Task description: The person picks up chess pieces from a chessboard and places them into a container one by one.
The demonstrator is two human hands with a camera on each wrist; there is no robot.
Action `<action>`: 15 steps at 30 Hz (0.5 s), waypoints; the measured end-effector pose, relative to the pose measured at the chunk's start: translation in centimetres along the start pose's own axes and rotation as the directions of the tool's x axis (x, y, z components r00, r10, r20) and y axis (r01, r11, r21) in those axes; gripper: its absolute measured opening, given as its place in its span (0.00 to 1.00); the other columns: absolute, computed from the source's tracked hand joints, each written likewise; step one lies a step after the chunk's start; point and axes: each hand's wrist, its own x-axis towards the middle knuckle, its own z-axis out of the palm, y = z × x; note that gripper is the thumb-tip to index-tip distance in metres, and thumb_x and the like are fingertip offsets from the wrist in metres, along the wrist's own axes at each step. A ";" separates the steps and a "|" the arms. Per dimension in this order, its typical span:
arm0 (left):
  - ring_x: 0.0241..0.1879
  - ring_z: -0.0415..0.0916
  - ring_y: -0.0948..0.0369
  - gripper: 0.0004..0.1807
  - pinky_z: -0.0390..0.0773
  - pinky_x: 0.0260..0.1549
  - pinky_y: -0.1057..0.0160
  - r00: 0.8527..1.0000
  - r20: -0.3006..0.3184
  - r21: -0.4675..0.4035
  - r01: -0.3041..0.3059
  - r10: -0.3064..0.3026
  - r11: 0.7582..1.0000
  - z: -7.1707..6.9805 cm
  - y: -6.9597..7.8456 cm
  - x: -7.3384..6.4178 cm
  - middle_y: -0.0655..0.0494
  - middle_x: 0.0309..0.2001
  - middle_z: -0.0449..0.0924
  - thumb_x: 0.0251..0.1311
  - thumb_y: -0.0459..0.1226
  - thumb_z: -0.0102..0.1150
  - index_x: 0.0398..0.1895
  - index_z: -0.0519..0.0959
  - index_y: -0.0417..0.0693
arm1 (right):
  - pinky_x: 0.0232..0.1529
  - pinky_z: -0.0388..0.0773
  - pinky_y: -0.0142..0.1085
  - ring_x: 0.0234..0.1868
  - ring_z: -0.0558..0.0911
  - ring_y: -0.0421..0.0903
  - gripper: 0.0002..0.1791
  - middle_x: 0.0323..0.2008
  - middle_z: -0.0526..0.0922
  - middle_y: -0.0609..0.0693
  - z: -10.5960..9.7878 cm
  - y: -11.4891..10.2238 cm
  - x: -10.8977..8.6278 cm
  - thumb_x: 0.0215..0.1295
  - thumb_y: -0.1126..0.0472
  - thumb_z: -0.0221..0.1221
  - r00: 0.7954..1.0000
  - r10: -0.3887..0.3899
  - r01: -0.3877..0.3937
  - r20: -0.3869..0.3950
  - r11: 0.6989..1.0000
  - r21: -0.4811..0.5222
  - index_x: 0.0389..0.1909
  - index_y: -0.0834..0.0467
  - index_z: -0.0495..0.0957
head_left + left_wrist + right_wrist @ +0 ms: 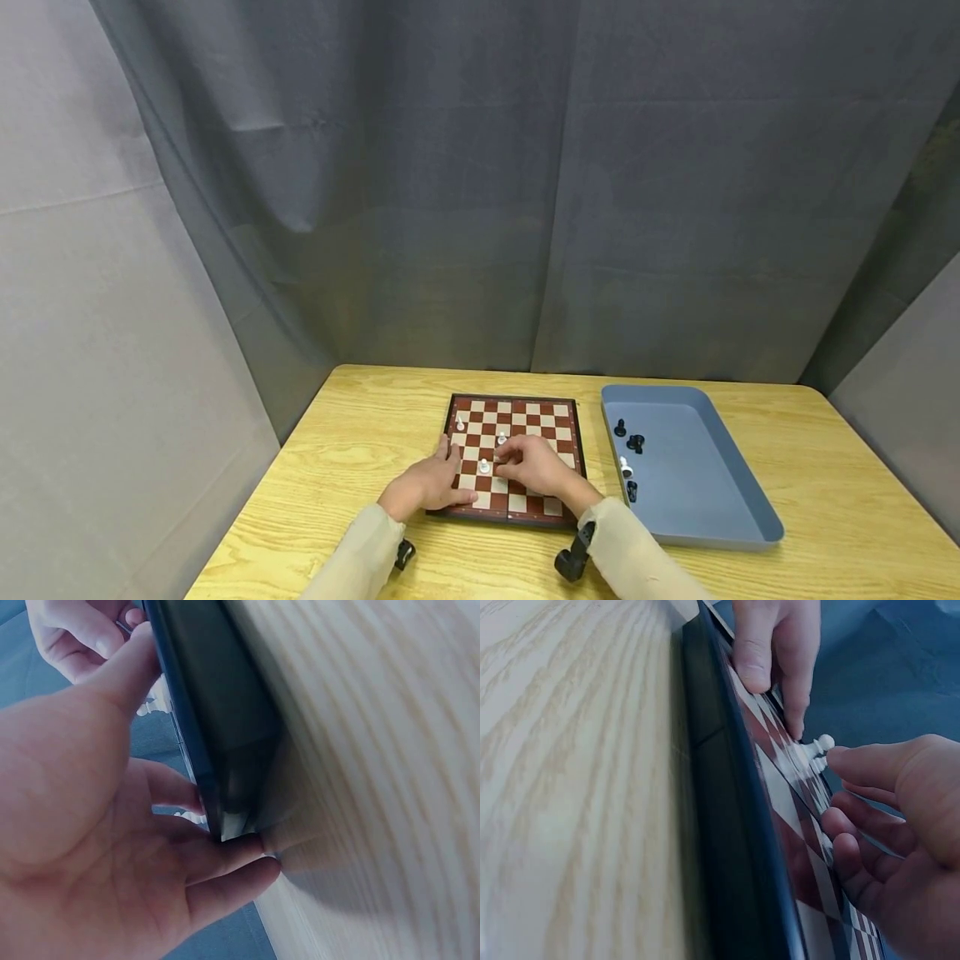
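A folding red-and-white chessboard lies flat on the table. My left hand rests spread over its near left corner, thumb along the front and index finger on top; in the left wrist view the other fingers touch its side edge. My right hand hovers low over the middle, fingers bent, with a gap between thumb and fingertips. Just left of those fingertips stands a white pawn. A second white chess piece stands just beyond the hand, and a third white piece is near the left edge.
A blue-grey tray sits right of the board. Along its left side lie several black pieces, among them a black chess piece, and a white chess piece. Grey curtains hang behind the wooden table.
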 end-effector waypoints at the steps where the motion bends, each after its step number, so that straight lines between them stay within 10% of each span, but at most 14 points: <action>1: 0.59 0.68 0.46 0.52 0.72 0.51 0.54 1.000 -0.001 0.001 -0.002 0.002 1.000 0.0 0.0 0.0 0.33 0.72 0.39 0.59 0.64 0.49 0.72 0.51 0.34 | 0.32 0.74 0.34 0.33 0.78 0.42 0.12 0.38 0.81 0.52 0.1 -0.1 0.0 0.61 0.64 0.63 1.000 0.002 -0.002 0.001 1.000 0.000 0.44 0.63 0.81; 15: 0.59 0.69 0.46 0.52 0.74 0.49 0.55 1.000 -0.013 0.018 -0.007 0.007 1.000 -0.1 0.0 0.0 0.32 0.72 0.40 0.58 0.64 0.50 0.72 0.52 0.33 | 0.31 0.75 0.34 0.34 0.78 0.41 0.11 0.40 0.81 0.51 1.4 -0.5 0.6 0.62 0.63 0.62 0.998 -0.054 0.054 -0.015 0.998 -0.037 0.45 0.61 0.82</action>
